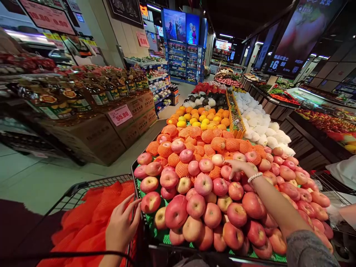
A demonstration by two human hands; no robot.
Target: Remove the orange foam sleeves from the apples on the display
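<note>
A sloping heap of red and yellow apples [196, 205] fills the stand in front of me. My right hand [241, 168], with a beaded bracelet on the wrist, reaches over the upper part of the heap. Its fingers are stretched apart beside a pinkish apple [226, 172]; no apple looks gripped. My left hand [122, 222] is at the stand's left edge, fingers spread, close to a red-yellow apple [151, 202]. Beneath that hand is a wire cart [75, 189] holding a pile of orange foam nets [94, 211]. Behind the loose apples lie fruits in orange foam nets [208, 135].
Bottles of oil [96, 92] stand on cartons [102, 137] at left, with a price sign [120, 115]. White-wrapped fruit [256, 118] lies at the back right. At the right edge, another person's arm [348, 214] shows beside the stand. Black rim [194, 252] borders the apples.
</note>
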